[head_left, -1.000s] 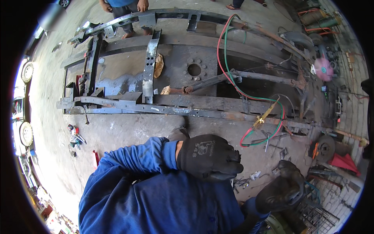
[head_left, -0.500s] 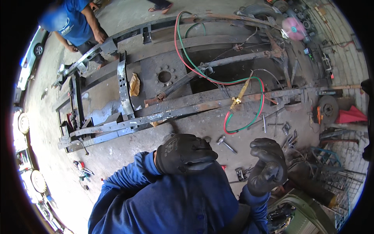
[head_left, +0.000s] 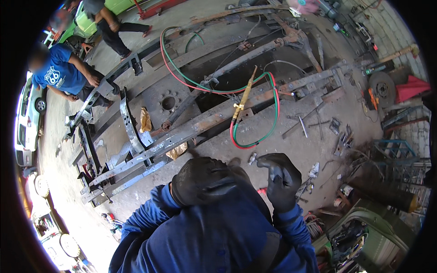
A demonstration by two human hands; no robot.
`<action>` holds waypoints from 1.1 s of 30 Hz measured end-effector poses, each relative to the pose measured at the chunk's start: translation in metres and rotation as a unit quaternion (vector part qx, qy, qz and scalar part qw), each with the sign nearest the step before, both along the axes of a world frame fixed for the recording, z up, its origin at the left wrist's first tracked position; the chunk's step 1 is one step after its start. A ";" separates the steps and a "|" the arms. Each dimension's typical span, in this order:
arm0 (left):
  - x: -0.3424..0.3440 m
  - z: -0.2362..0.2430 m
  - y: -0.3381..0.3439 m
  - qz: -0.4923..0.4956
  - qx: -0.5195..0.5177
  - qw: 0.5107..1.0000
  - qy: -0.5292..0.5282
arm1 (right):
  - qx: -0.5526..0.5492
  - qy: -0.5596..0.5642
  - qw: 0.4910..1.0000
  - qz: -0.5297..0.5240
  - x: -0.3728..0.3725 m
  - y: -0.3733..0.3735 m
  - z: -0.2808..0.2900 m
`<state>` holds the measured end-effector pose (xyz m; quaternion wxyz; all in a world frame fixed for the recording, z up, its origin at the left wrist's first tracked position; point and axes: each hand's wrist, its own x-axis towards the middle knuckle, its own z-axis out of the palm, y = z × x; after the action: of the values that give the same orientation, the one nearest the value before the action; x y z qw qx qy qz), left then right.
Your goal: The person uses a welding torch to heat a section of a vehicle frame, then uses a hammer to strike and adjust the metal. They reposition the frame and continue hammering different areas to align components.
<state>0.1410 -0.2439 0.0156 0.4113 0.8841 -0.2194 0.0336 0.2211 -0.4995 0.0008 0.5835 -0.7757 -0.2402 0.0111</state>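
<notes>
My left hand (head_left: 200,183), in a black glove, is closed in front of my chest. Its palm is turned away, so anything inside the fingers is hidden. My right hand (head_left: 281,184), gloved alike, is raised to its right with the fingers bent and a gap to the thumb; I see nothing in it. Beyond both hands, a brass cutting torch (head_left: 243,102) lies across the near rail of a rusty vehicle frame (head_left: 200,126). Red and green twin hoses (head_left: 277,102) loop from it over the frame. Neither hand touches these.
A hammer (head_left: 252,158) and a metal bar (head_left: 303,126) lie on the concrete floor. A person in a blue shirt (head_left: 61,68) stands at the frame's far left; another person (head_left: 109,25) is behind. A wheel (head_left: 382,85) and a green metal casing (head_left: 380,232) are at right.
My view has shifted, so the frame and torch appear further left. My right hand has come closer to my left. A second person shows more fully at the back.
</notes>
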 end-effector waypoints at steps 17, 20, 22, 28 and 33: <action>0.006 -0.013 -0.028 0.076 -0.007 0.994 0.078 | -0.001 0.146 0.989 -0.019 0.023 -0.047 -0.074; 0.009 -0.035 -0.012 0.128 -0.058 0.981 0.134 | -0.022 0.165 0.986 -0.016 0.025 -0.032 -0.081; 0.012 -0.056 0.003 0.132 -0.031 0.984 0.118 | -0.043 0.178 0.983 -0.014 0.028 -0.022 -0.081; 0.012 -0.141 0.058 0.168 0.007 0.957 0.238 | -0.148 0.253 0.956 -0.028 0.037 0.009 -0.082; -0.006 -0.204 0.097 0.174 0.067 0.918 0.351 | -0.195 0.240 0.950 -0.040 0.053 0.036 -0.100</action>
<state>0.1348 -0.1472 -0.1882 0.3896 0.8885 0.0944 -0.2231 0.2736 -0.4634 -0.0996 0.4613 -0.8578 -0.0553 0.2200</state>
